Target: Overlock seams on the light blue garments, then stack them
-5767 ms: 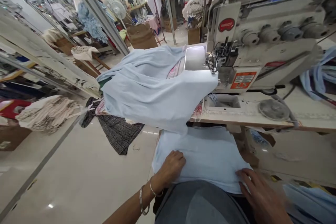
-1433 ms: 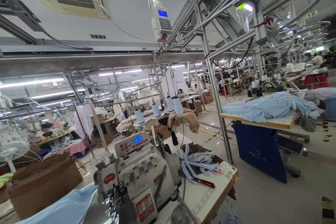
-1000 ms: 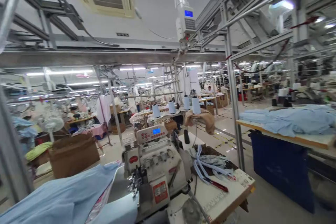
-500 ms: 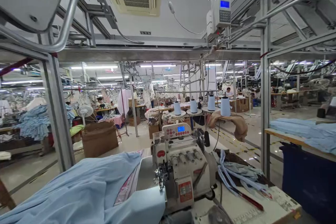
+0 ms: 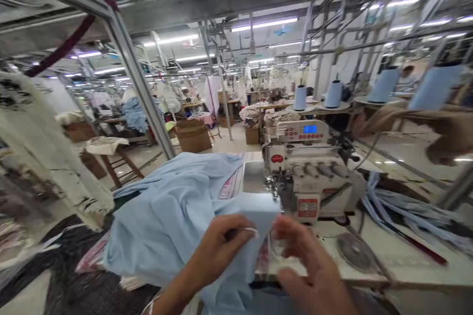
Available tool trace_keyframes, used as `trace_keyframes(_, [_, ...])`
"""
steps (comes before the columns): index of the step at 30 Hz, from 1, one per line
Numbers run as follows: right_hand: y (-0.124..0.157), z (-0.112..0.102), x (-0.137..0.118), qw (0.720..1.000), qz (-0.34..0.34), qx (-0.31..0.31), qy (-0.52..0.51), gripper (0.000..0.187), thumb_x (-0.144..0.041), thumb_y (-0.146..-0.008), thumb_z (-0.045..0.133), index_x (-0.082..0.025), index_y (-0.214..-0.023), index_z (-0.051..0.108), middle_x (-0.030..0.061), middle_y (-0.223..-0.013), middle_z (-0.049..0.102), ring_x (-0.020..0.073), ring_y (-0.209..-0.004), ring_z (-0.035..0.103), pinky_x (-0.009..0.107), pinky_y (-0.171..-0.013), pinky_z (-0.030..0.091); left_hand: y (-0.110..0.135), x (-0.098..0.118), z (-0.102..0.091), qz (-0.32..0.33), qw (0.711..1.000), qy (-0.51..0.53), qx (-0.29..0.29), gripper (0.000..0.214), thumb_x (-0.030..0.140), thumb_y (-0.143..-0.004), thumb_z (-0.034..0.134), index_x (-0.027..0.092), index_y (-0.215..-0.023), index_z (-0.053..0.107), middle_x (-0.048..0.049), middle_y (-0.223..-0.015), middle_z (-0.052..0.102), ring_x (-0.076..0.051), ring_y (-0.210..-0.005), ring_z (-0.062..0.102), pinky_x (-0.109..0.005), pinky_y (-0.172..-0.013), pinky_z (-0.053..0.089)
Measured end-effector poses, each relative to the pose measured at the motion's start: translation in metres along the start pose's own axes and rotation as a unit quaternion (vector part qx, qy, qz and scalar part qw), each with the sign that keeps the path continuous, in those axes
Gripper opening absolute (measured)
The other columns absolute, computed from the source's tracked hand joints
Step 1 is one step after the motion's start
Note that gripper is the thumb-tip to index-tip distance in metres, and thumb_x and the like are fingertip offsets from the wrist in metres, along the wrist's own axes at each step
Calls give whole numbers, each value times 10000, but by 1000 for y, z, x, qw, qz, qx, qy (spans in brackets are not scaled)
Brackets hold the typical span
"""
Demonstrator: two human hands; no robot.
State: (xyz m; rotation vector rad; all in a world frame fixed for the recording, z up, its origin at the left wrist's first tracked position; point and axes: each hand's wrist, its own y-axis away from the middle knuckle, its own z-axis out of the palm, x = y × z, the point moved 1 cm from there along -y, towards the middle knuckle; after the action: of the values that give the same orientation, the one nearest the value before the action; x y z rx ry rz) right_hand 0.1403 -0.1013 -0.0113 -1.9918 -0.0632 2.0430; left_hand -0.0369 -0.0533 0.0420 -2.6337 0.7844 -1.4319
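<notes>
Pale blue fabric (image 5: 166, 211) lies heaped left of the overlock sewing machine (image 5: 308, 177); its flat edge reaches the needle area. My left hand (image 5: 225, 241) is over this fabric, thumb and index finger pinched together. A thin white line shows at the fingertips; I cannot make out what it is. My right hand (image 5: 310, 261) is raised in front of the machine, right of the fabric's edge, its thumb and fingers apart and blurred by motion. I see nothing held in it.
Blue thread cones (image 5: 333, 93) stand behind the machine. Blue fabric strips (image 5: 391, 206) and a dark red stick-like tool (image 5: 421, 246) lie on the right of the table. A metal post (image 5: 138, 83) rises at left, near a wooden stool (image 5: 118, 157).
The view has swung down and left, so the machine appears farther right. Both my hands have come into view over the fabric and in front of the machine.
</notes>
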Motion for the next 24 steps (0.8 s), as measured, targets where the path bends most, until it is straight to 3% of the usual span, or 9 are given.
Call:
trace_keyframes(2, [-2,22,11,996,54,-20,-63,545,-467,-661,747,-205,-1128,640,78,-1023,665,203,-881,625,278,-714,511,-12,4,6,19,999,-1,-37,177,247,-865,566,200,-839,734,-10,-787,718,-131,-732,616,-206,-727,428])
trace_keyframes(5, [-12,39,26,981,111,-18,-156,433,-490,-684,736,-174,-975,681,19,-746,632,155,-694,589,255,-646,501,-31,1,15,34,997,-41,-51,163,191,-856,570,202,-866,733,-8,-814,727,-131,-752,630,-218,-745,423])
trace_keyframes(9, [-24,38,45,967,167,-2,-193,408,-512,-664,760,-145,-827,688,-8,-636,578,98,-548,496,191,-493,419,-55,-12,18,37,987,-153,-45,131,209,-847,592,201,-860,721,-11,-788,713,-144,-726,618,-237,-680,415])
trace_keyframes(13, [-29,29,49,971,172,-18,-167,396,-543,-707,710,-150,-702,658,-24,-546,507,91,-519,450,185,-483,375,-78,-10,12,82,964,-244,-70,100,232,-852,610,223,-858,709,4,-748,693,-155,-738,590,-265,-716,403])
trace_keyframes(18, [-38,16,38,986,142,37,-84,335,-526,-736,684,-193,-709,651,0,-724,566,104,-619,467,172,-510,384,-107,1,6,151,954,-226,-123,104,244,-879,597,204,-875,694,4,-864,712,-144,-826,609,-271,-827,404])
trace_keyframes(22, [-37,11,43,991,118,57,-26,332,-517,-713,703,-202,-629,646,8,-708,501,124,-662,456,167,-512,408,-112,-11,15,124,964,-196,-129,76,224,-847,634,187,-824,696,2,-829,705,-134,-789,607,-253,-776,420])
trace_keyframes(24, [-34,10,47,988,127,76,-38,324,-522,-709,706,-203,-660,677,19,-761,541,127,-683,482,164,-526,430,-110,-17,20,99,974,-169,-112,73,217,-840,640,185,-809,697,1,-829,708,-133,-788,607,-248,-758,422])
